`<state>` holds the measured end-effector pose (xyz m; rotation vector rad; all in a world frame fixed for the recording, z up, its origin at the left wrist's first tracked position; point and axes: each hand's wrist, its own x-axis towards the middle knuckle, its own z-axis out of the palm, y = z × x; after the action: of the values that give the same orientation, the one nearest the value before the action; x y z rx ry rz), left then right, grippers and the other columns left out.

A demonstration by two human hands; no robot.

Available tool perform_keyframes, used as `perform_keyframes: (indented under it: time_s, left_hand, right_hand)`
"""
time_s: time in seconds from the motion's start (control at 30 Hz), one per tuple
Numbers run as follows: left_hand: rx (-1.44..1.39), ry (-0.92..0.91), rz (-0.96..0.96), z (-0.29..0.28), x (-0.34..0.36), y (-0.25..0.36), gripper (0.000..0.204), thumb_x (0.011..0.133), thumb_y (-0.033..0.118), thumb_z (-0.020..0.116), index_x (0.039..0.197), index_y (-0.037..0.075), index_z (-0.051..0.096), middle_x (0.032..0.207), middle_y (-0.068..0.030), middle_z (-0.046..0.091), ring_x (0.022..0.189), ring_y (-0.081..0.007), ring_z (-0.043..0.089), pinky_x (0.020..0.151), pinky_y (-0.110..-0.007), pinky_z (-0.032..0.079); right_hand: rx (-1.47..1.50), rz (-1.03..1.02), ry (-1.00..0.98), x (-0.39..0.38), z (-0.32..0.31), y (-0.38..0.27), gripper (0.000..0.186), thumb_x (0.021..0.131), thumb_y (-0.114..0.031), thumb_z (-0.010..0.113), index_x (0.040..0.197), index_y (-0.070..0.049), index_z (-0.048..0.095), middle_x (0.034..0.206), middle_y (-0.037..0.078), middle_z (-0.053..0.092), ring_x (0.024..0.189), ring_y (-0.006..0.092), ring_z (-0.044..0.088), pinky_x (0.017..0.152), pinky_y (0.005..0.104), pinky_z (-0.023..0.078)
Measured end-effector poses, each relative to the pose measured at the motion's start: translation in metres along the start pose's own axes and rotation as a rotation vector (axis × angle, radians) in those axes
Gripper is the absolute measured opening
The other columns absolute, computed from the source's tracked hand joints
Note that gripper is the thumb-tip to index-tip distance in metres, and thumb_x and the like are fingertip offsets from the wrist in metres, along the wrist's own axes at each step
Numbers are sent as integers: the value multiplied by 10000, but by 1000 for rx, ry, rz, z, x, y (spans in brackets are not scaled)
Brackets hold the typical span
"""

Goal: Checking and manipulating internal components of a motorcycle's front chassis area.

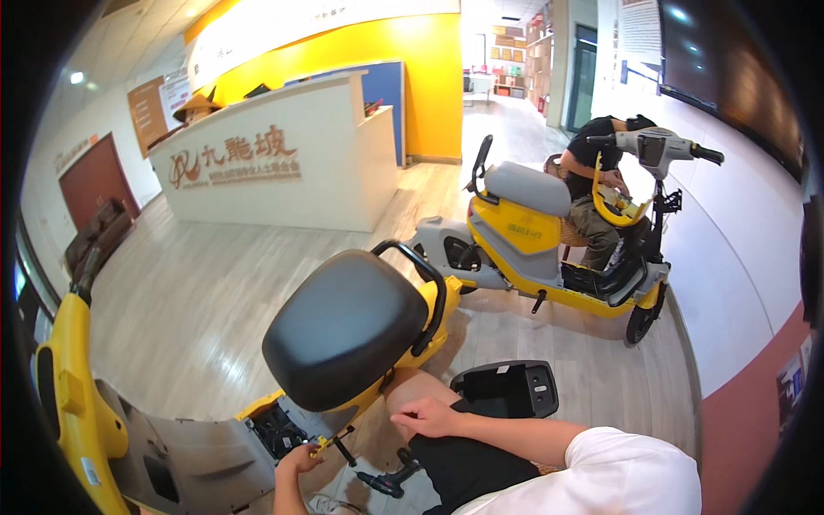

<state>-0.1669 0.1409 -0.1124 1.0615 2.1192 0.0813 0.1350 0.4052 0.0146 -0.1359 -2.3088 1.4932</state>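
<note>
Near scooter [206, 451] was yellow, seat [352, 326] black; far scooter [519, 227] yellow and grey; desk [283, 196] white; wall [433, 86] behind yellow; floor [189, 300] pale wood-grain.

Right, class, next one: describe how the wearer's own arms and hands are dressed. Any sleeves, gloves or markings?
The right arm has a loose, plain white short sleeve, leaving the forearm uncovered. The left forearm is uncovered too; its sleeve is out of view. Neither the left hand nor the right hand wears a glove, and no watch or markings show.
</note>
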Motion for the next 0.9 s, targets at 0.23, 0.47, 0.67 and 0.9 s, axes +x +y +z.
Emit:
perform_keyframes:
  time_s: [0.23, 0.47, 0.67, 0.9]
  left_hand:
    - [76, -63, -60, -3, -4, 0, 585, 816, 368, 685, 1296, 72, 532, 1256, -140, 589, 1155, -301, 562, 970, -372, 445]
    - [49, -45, -44, 3, 9, -4, 578, 810, 359, 686, 1301, 98, 530, 1261, -152, 581, 1158, -303, 559, 965, -385, 449]
    - [10, -4, -87, -9, -5, 14, 556, 828, 352, 669, 1307, 112, 521, 1278, -149, 568, 1169, -309, 549, 986, -394, 437]
    - [52, -75, -169, -1, -5, 4, 565, 813, 342, 687, 1307, 119, 528, 1286, -137, 566, 1190, -297, 535, 992, -384, 433]
  right_hand:
    - [-175, -129, -8, -1, 2, 0, 308, 909, -230, 599, 695, -15, 553, 615, 169, 517, 548, 330, 489, 526, 386, 391]
    - [-160, -97, -8, -1, 7, 0, 267, 890, -192, 623, 696, -17, 568, 620, 159, 527, 558, 315, 508, 524, 369, 399]
    - [-230, -126, -10, 1, 2, -4, 235, 863, -170, 650, 695, -17, 587, 625, 146, 554, 554, 303, 540, 522, 366, 417]
    - [-260, -137, -28, 1, 6, 1, 237, 852, -166, 659, 682, -19, 582, 616, 143, 549, 554, 301, 545, 518, 372, 421]
